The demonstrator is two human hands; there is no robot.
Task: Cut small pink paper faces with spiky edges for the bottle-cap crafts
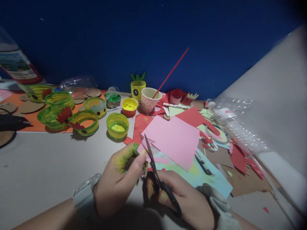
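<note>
My left hand (122, 175), smeared with green and yellow paint, pinches a small piece of pink paper (143, 147) between thumb and fingers. Black-handled scissors (153, 156) are in my right hand (177, 188), their blades pointing up and slightly apart alongside the pink piece. Just beyond the blades lies a larger pink sheet (176, 140), on top of a light blue sheet (211, 175) with yellow paint marks. Some of my right fingers are hidden behind the scissor handles.
Green-and-yellow painted rings (83, 123) stand on orange paper at the left. Paint cups hold yellow (129, 106) and green (113, 99). A patterned paper cup (150, 100) holds a red stick. Paper scraps, a black marker (203, 163) and a clear plastic bottle (237, 124) lie right.
</note>
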